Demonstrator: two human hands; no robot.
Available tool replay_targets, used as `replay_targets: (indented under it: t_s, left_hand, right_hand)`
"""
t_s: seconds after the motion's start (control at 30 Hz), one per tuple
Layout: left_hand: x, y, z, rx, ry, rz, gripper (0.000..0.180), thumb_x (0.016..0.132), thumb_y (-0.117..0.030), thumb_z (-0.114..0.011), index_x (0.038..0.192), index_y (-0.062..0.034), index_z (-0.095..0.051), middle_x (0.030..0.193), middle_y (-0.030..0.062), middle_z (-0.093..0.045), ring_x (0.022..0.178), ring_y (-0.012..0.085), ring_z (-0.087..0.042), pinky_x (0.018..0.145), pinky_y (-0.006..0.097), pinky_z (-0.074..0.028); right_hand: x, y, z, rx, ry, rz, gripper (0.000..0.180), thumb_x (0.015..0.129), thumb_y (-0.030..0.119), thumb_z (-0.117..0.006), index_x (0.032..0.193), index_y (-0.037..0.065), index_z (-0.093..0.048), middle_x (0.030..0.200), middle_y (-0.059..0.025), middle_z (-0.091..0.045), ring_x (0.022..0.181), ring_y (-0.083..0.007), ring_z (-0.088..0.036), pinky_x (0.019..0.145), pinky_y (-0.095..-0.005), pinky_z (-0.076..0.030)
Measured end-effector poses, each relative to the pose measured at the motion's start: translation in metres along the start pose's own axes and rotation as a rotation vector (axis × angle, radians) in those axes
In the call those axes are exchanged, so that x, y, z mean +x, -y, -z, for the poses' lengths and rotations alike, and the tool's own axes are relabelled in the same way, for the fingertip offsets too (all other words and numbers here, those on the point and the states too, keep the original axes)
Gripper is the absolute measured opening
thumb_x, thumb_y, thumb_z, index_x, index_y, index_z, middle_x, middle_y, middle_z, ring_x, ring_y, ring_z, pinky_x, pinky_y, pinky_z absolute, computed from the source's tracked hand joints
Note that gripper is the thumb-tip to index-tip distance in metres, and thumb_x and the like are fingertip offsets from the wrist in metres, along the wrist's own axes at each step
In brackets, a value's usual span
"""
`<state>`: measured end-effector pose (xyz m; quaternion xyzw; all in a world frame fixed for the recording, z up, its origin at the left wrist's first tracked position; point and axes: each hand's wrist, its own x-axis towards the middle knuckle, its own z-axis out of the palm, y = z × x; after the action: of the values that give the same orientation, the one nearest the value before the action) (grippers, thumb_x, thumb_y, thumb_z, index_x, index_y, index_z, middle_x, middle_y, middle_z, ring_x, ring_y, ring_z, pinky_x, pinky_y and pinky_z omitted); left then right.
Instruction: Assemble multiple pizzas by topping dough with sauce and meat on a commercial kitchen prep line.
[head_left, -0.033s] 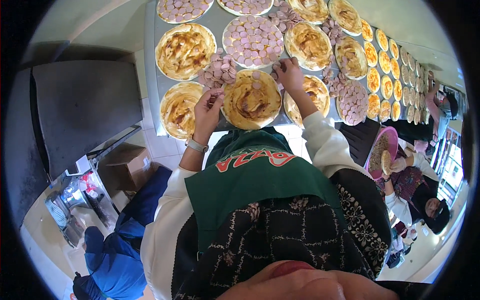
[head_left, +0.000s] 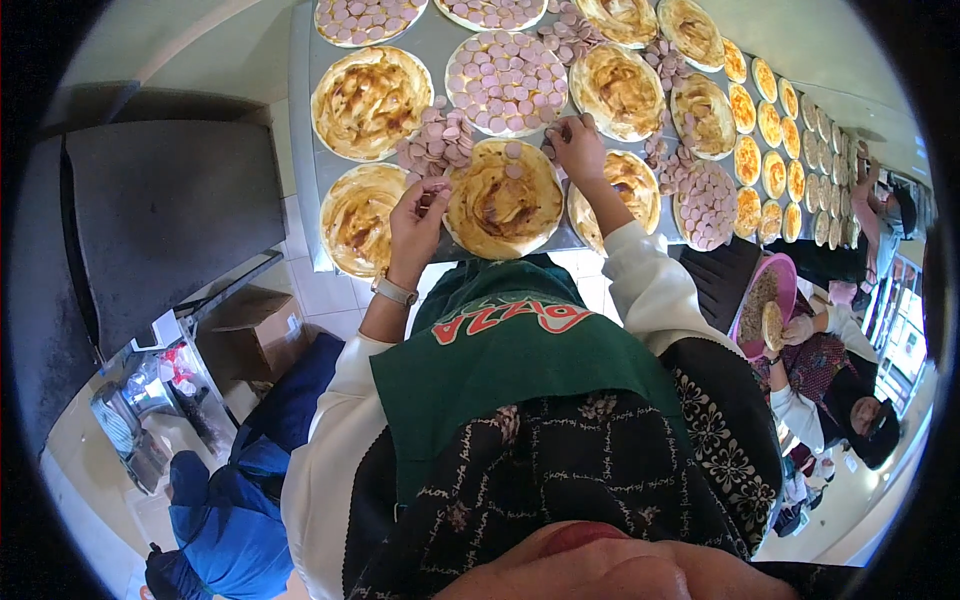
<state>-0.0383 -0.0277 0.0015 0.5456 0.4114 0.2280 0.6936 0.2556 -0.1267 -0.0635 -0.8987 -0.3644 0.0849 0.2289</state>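
Observation:
A round pizza base [head_left: 503,215] smeared with orange-brown sauce lies at the table's near edge, with a few pink sausage slices near its far rim. My left hand [head_left: 416,218] is at this base's left edge, its fingers pinched on pink sausage slices. Just beyond that hand is a loose heap of sausage slices [head_left: 436,140]. My right hand [head_left: 580,152] is curled over the gap at the base's far right, where a few slices show by its fingers. What its fingertips hold is hidden. A base covered with slices [head_left: 506,84] lies straight ahead, between the hands.
The grey metal table [head_left: 302,120] carries more sauced bases, such as one at the left [head_left: 362,222], and rows of small pizzas [head_left: 772,174] at the right. A dark oven-like box [head_left: 175,195] stands left. At the right a person holds a disc above a pink tub [head_left: 786,280].

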Motion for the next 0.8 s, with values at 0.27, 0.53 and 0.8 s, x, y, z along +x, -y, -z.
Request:
replay_targets:
  t_s: [0.27,0.53,0.8]
  left_hand:
    - [-0.004,0.002,0.003,0.045,0.017,-0.002,0.020,0.097,-0.008,-0.063,0.115,-0.0020,-0.066,0.107,0.0030,-0.069,0.091,0.0090,-0.062,0.081,0.023,-0.050]
    - [-0.004,0.004,-0.003,0.020,-0.014,-0.070,0.020,0.095,-0.010,-0.065,0.113,-0.0030,-0.068,0.089,-0.0032,-0.065,0.074,0.0033,-0.052,0.066,0.019,-0.045]
    - [-0.005,0.001,-0.002,0.131,-0.003,-0.109,0.019,0.095,-0.010,-0.065,0.112,-0.0036,-0.068,0.087,-0.0016,-0.064,0.074,0.0038,-0.053,0.064,0.021,-0.046]
  right_hand:
    - [0.003,-0.006,0.006,0.405,0.087,-0.086,0.017,0.079,0.013,-0.074,0.093,0.004,-0.070,0.080,-0.0111,-0.071,0.075,-0.0239,-0.068,0.071,-0.0345,-0.053]
    - [-0.036,0.024,0.006,0.491,0.173,0.026,0.008,0.082,0.009,-0.073,0.087,0.004,-0.071,0.086,-0.0114,-0.069,0.078,-0.0248,-0.068,0.071,-0.0344,-0.054]
    - [-0.016,-0.021,0.041,-0.222,-0.111,0.065,0.018,0.086,0.027,-0.067,0.088,0.010,-0.069,0.092,-0.0094,-0.067,0.087,-0.0318,-0.066,0.073,-0.0449,-0.055]
